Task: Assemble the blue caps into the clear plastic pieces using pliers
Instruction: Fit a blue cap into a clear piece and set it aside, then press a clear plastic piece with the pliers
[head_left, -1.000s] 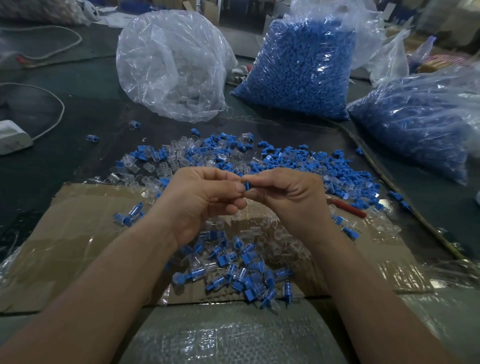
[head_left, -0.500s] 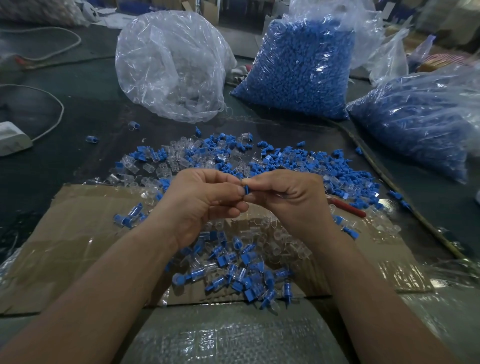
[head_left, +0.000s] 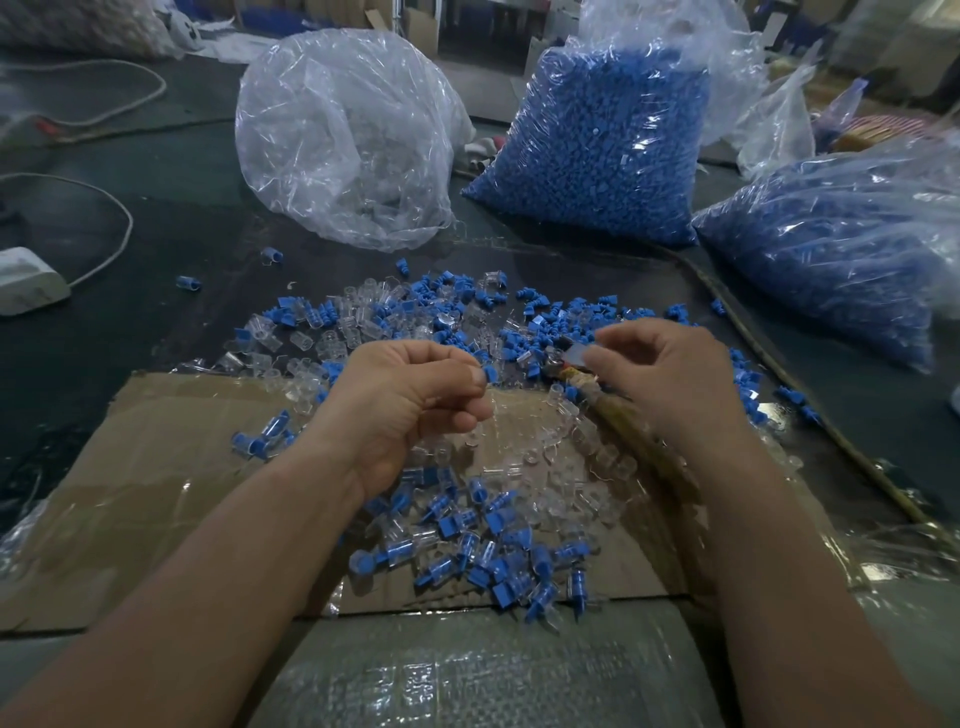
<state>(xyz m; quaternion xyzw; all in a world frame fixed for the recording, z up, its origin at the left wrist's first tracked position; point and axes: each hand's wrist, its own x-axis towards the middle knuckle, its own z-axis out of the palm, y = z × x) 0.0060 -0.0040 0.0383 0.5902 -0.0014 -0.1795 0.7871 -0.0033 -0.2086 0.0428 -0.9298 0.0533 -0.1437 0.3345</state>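
Head view, looking down on a dark table (head_left: 130, 322) with two bare forearms reaching in from below.

Left hand (head_left: 410, 410): curling closed, thumb and forefinger pinching one blue cap (head_left: 490, 372) at the fingertips. A clear piece may be sitting behind it in the same pinch, but it is too transparent to tell.

Right hand (head_left: 670, 379): fingers curling loosely, thumb and forefinger closing on a small pale blurred item (head_left: 576, 356); what it is cannot be told. The hand is hovering apart from the left one, over the upper end of the pliers.

Pliers (head_left: 623, 415): lying slantwise on the cardboard beneath the right hand and wrist, tan-wrapped handle showing, head end near the loose parts.

Cardboard (head_left: 156, 467): flattened sheet under glossy film, lying on the table beneath both hands.

Loose pile (head_left: 415, 317): blue caps and clear pieces mixing on the table just beyond the hands.

Assembled pieces (head_left: 493, 551): clear bodies with blue caps fitted, heaping on the cardboard between the forearms.

Clear bag (head_left: 343, 140): standing far left of centre, holding clear pieces.

Blue bags (head_left: 597, 145): one upright at centre, another slumping at right, both holding blue caps.

White cord (head_left: 104, 208): looping at far left, running to a white box (head_left: 26, 280).
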